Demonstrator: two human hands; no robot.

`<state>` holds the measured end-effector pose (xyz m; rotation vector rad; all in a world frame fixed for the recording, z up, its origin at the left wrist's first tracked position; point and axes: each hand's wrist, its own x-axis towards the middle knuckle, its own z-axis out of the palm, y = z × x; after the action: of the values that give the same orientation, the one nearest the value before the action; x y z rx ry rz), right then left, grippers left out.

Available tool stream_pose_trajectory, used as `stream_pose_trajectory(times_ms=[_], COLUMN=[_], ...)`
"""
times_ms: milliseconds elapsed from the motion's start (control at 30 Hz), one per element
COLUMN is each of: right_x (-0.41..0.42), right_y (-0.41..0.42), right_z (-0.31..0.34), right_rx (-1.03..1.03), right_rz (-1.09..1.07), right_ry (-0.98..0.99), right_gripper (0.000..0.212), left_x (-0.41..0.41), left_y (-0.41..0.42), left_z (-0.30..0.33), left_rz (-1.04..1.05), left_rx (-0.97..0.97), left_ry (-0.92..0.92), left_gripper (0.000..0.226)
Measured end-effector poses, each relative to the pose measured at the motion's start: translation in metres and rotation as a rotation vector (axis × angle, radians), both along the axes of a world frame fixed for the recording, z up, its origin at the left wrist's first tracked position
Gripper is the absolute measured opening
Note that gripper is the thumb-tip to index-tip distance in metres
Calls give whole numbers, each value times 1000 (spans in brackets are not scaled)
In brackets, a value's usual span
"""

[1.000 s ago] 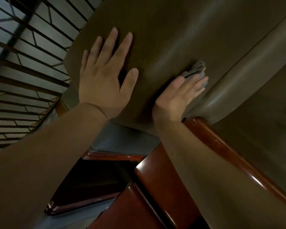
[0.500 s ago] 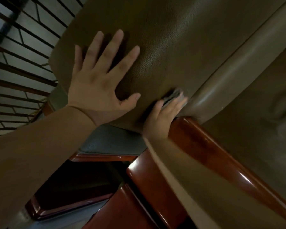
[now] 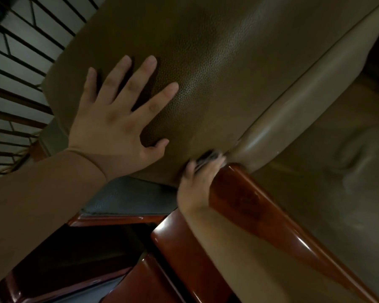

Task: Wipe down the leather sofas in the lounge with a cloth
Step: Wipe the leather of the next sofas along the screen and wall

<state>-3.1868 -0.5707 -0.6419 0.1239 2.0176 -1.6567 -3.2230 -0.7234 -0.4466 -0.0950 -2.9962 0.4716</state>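
Observation:
A brown leather sofa cushion fills the upper middle of the head view. My left hand lies flat on it with fingers spread. Low at the cushion's bottom corner, my right hand presses a grey cloth against the leather, beside the wooden armrest. Only a small blurred edge of the cloth shows past the fingertips. A lighter leather piping runs diagonally along the cushion's right side.
A glossy reddish wooden armrest runs from the centre to the lower right, partly covering my right wrist. More leather lies right of it. Dark metal bars stand at the left. A dark wooden frame sits below.
My right hand has slid the cloth down the cushion to its bottom corner by the armrest. My left hand has stayed flat on the leather, fingers spreading wider.

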Motion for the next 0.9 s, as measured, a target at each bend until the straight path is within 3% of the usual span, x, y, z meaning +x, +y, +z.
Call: stream_pose_trajectory(times_ms=[67,200,333,500,633,700,800,900], right_x=[20,-65,-62,55,0,-40,-48,-14], right_y=[5,1,10,-8,-5,-4,-1,23], right_z=[-9,-8,-21,-12,-11,-7,8,0], right_rx=[2,42,146,22,52,114,131,153], right_rz=[147,-219,-170,119,-45,-70,-166,287], right_ry=[-56,20,250,-187,-318,-135,112,117], right_gripper=[106,104,91,94,61,55,65,93], left_x=[2,1,2,0,4,1,1,0], left_y=[1,-2,-3,0,-3,-3,0,1], left_z=[0,-5,-3,-1,-4,-5,-3,2], left_rz=[3,0,13,11,-4,-7,18,23], left_rx=[-6,-2,-4,-19,-26,-22,-12,-3], left_ry=[-3,-12,-8,-15,1,2,-13,-31], left_gripper=[91,93,92,91,91,91,92,91])
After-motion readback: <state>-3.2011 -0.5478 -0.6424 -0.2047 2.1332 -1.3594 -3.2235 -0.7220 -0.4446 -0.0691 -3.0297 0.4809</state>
